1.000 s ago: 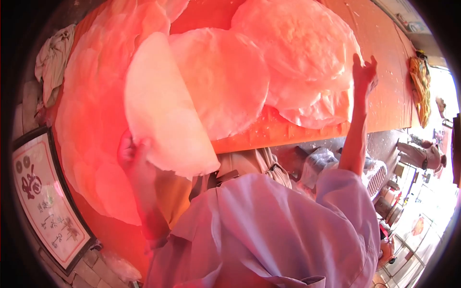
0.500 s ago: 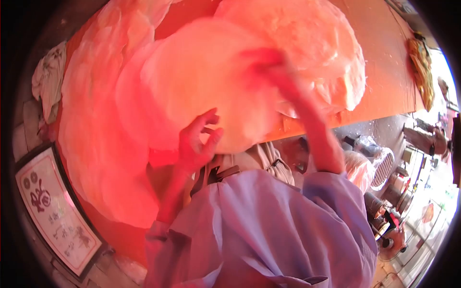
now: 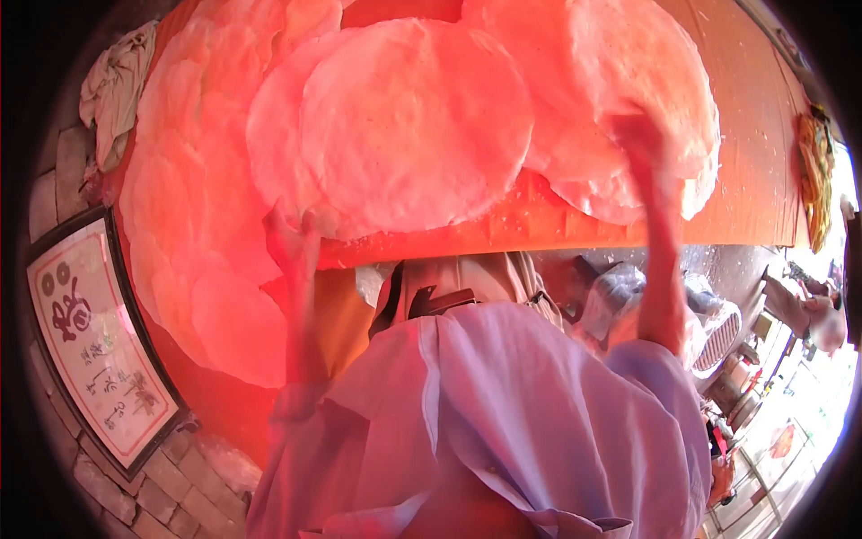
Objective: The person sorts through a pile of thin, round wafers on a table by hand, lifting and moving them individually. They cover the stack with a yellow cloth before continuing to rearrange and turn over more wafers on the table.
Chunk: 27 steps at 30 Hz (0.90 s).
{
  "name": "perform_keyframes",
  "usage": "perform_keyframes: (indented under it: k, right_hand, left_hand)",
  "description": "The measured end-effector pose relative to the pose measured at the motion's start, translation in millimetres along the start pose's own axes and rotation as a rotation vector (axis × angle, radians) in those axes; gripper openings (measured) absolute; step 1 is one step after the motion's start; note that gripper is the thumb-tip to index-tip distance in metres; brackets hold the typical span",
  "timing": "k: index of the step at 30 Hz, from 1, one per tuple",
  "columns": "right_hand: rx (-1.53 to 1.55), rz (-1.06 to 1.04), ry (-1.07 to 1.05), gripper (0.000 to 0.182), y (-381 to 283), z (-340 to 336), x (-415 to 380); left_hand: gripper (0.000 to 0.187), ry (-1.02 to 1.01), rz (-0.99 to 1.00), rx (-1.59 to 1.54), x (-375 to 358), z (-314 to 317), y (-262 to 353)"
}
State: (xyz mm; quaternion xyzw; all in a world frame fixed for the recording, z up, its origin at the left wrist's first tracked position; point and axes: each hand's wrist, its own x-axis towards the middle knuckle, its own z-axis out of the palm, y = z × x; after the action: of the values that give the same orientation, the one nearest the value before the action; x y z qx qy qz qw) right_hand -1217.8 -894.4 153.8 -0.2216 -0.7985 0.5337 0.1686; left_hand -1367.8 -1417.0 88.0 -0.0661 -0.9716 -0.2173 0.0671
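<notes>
A thin, round flatbread (image 3: 417, 126) lies in front of me on an orange-covered table (image 3: 557, 220), overlapping another round sheet to its left. My left hand (image 3: 292, 241) is at its lower left rim, thumb and fingers apart. Over the pile of flatbreads on the right (image 3: 669, 76) is my right hand (image 3: 642, 139), its fingers smeared by motion. A long pile of overlapping flatbreads (image 3: 193, 180) runs down the left side. Red light tints the sheets and both hands.
A framed sign with writing (image 3: 103, 346) stands at the left, above a brick floor (image 3: 184, 485). A pale cloth (image 3: 117, 76) hangs at the far left corner, a yellowish cloth (image 3: 815, 180) at the right. Plastic-wrapped items (image 3: 615, 296) stand below the table edge; a person (image 3: 799, 305) is farther right.
The front flatbread, blurred before, now lies flat and sharp. My right hand has moved right onto the right pile. My left hand has moved left and up to the flatbread's rim.
</notes>
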Motion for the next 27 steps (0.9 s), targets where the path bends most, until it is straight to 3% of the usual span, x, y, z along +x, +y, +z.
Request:
perform_keyframes:
  k: [1,2,3,4,6,7,10,13,16,19,23,24,27]
  right_hand:
    - [0.223,0.286,-0.116,0.044,-9.3,40.3,-10.2]
    - [0.060,0.362,-0.144,0.049,2.5,75.4,-14.4]
    - [-0.184,0.175,-0.037,0.054,10.7,103.2,-17.9]
    - [-0.426,-0.015,0.069,0.058,13.0,122.8,-19.4]
    - [-0.063,0.323,0.099,0.052,-2.0,136.5,-12.2]
    - [0.117,0.484,0.122,0.049,-8.7,139.7,-8.1]
    - [0.168,0.609,-0.094,0.032,1.0,147.5,5.8]
    - [-0.229,0.147,-0.141,0.021,-1.6,173.9,13.4]
    - [0.211,-0.081,-0.096,0.015,-81.5,147.9,29.5]
    - [0.227,-0.147,-0.091,0.022,-115.1,72.9,60.2]
    - [-0.078,0.012,0.007,0.030,-65.5,-36.0,112.3]
    - [-0.168,0.012,0.036,0.030,-52.9,-53.4,118.5]
    - [-0.785,0.137,0.247,0.033,-24.3,-80.9,127.7]
  left_hand:
    - [0.056,0.134,0.122,0.182,6.9,-3.7,1.6]
    - [0.056,0.123,0.033,0.119,13.5,-6.2,-0.1]
    - [0.056,0.117,-0.056,0.057,20.0,-8.4,-2.2]
    - [0.055,-0.039,-0.354,-0.249,25.5,-10.7,-9.2]
    - [0.051,-0.193,-0.683,-0.647,34.8,-9.3,-31.1]
    - [0.048,-0.193,-0.712,-0.745,38.6,-4.3,-36.0]
    - [0.036,-0.181,-0.776,-1.134,41.8,-5.8,-14.6]
    - [0.026,-0.153,-0.837,-1.321,42.0,1.7,-24.3]
    - [0.020,-0.179,-0.775,-1.380,43.1,-3.5,-19.2]
    - [0.017,-0.210,-0.691,-1.420,34.7,-7.2,-27.1]
    - [0.017,-0.347,-0.566,-1.563,14.6,0.2,-38.8]
    - [0.016,-0.327,-0.615,-1.518,11.5,3.0,-39.7]
    - [0.013,-0.298,-0.719,-1.435,8.2,10.6,-39.3]
